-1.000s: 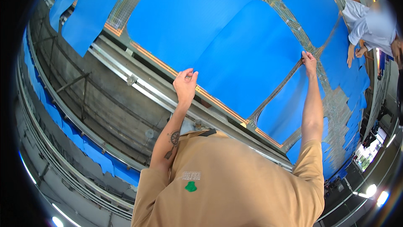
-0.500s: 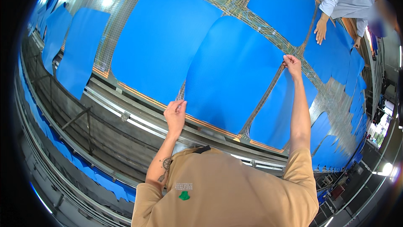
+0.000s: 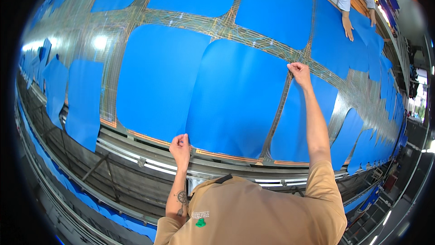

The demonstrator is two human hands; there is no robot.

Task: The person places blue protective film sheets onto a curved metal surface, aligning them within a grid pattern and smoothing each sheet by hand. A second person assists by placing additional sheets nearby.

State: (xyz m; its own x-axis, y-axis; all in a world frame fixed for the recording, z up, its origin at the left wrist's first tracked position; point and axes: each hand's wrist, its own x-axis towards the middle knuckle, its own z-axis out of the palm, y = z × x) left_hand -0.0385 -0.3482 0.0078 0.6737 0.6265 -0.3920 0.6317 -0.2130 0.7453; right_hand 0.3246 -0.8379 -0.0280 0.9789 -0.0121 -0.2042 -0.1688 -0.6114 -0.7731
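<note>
- Blue sheet (image 3: pixel 240 97): mid table (image 3: pixel 257 39), approx. flat; left edge seems to lap L panel (image 3: pixel 158 79), poss. snag.
- L hand (image 3: pixel 181 151) pinches its near-left corner, R hand (image 3: pixel 301 73) its far-right; neither let go yet.
- Gap btwn. sheet & R panel (image 3: pixel 292 131).
- Far right: co-worker's hand (image 3: pixel 347 28) on blue pc. (image 3: pixel 334 48).
</note>
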